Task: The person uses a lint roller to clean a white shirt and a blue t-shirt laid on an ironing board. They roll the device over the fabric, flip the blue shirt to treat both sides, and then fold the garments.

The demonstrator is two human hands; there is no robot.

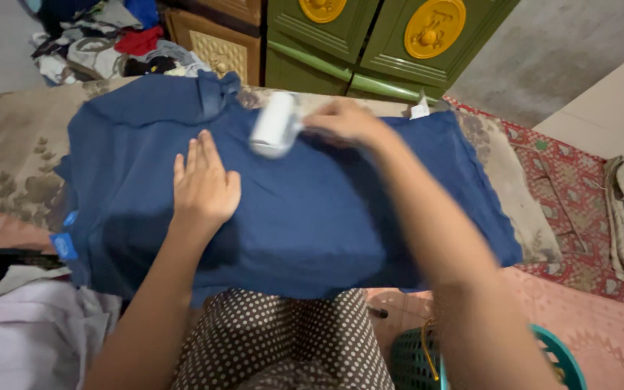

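Head view: blue garment lay spread across a padded surface. Left hand pressed flat on it, fingers wide. Right hand gripped a white iron, blurred, at the garment's top edge. Green cabinet stood behind.

Blue rectangular tag at garment's left edge; white label at far edge

1. A padded floral cushion carries the work, spanning nine to three o'clock.
2. A dark blue garment lies spread flat on it, covering the centre.
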